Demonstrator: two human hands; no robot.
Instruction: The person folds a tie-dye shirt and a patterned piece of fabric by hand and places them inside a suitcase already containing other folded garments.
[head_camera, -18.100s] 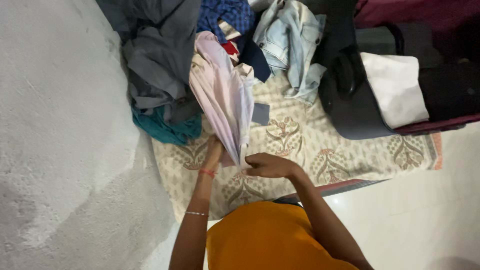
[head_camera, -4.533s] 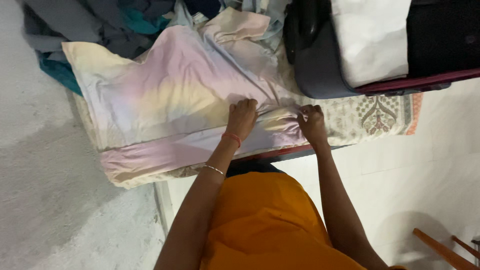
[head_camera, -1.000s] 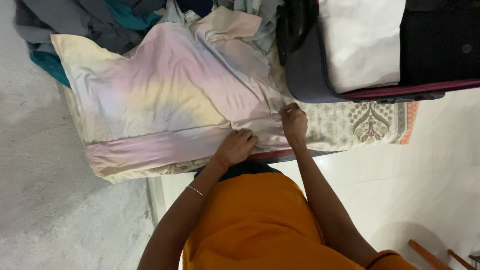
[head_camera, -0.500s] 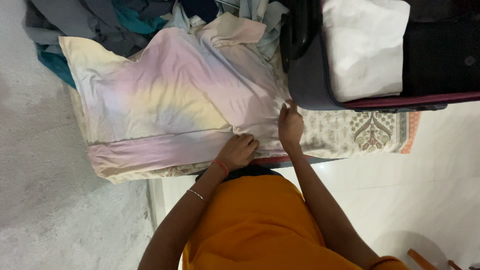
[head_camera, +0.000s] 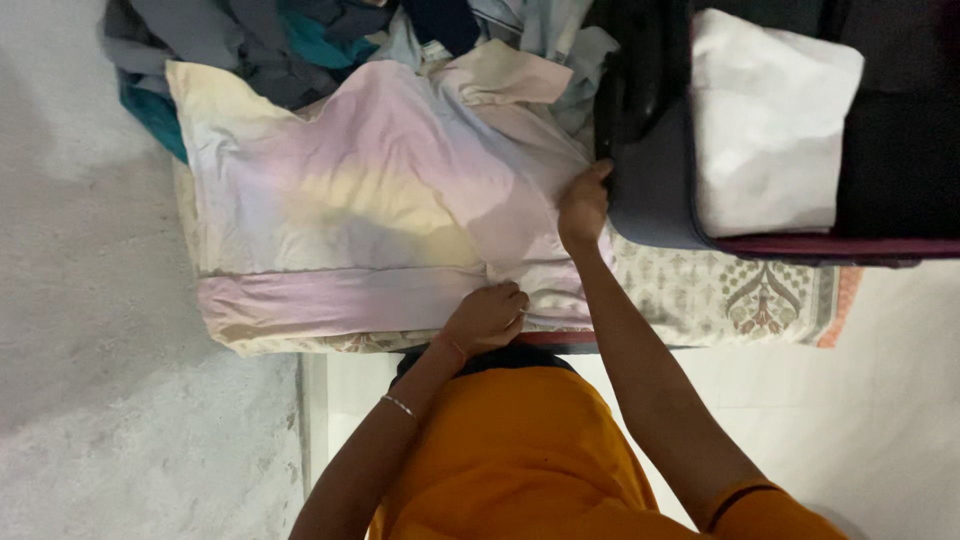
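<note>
A pastel garment (head_camera: 350, 190), washed in pink, yellow and pale blue, lies spread flat over a patterned bed cover (head_camera: 720, 290). My left hand (head_camera: 487, 317) presses on its near hem, fingers curled against the cloth. Farther up, my right hand (head_camera: 583, 205) rests on the garment's right edge, close beside the dark suitcase (head_camera: 650, 190); its fingers pinch or smooth the fabric there. Whether either hand truly grips the cloth is unclear.
A heap of grey, teal and blue clothes (head_camera: 270, 40) lies at the back left. The open suitcase holds a folded white cloth (head_camera: 765, 120). A rough grey wall (head_camera: 90, 330) stands at the left, and white floor tiles (head_camera: 880, 400) lie at the right.
My right hand has slid up along the garment's right edge toward the suitcase. My left hand stays on the near hem. The view has shifted slightly.
</note>
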